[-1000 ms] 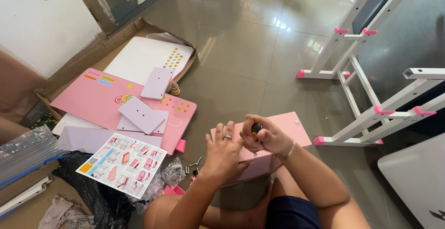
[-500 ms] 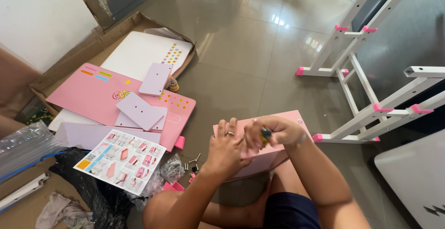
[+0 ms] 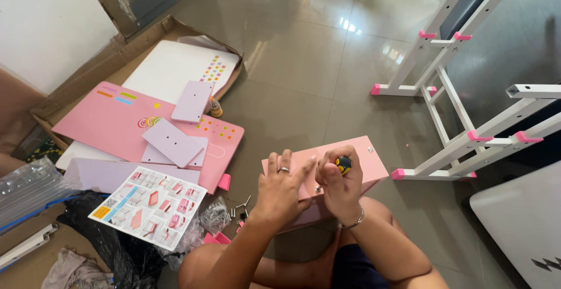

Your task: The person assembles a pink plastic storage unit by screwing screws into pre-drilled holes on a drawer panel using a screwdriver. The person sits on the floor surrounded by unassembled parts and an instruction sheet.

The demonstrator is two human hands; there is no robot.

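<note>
From the head camera, the right hand [image 3: 340, 188] is closed around a screwdriver with a black and yellow handle [image 3: 343, 164], gripped so that only the handle end shows; its shaft is hidden in the fist, so its long axis cannot be told for sure, though the handle end faces up toward the camera. The left hand [image 3: 280, 191] lies open, fingers spread flat on a pink panel [image 3: 368, 161] that rests across the person's lap above the tiled floor [image 3: 304, 61], its long edge running left to right and slightly upward to the right. Just left of the panel, loose screws [image 3: 238, 210] lie on the floor beside a clear plastic bag [image 3: 214, 214]. Further left an instruction sheet [image 3: 149, 205] with pink drawings lies on black plastic. Beyond it, a large pink board [image 3: 117, 122] with coloured dots carries lilac panels [image 3: 173, 142], partly over an opened cardboard box [image 3: 76, 73]. To the right stands a white metal frame with pink end caps [image 3: 444, 78].
</note>
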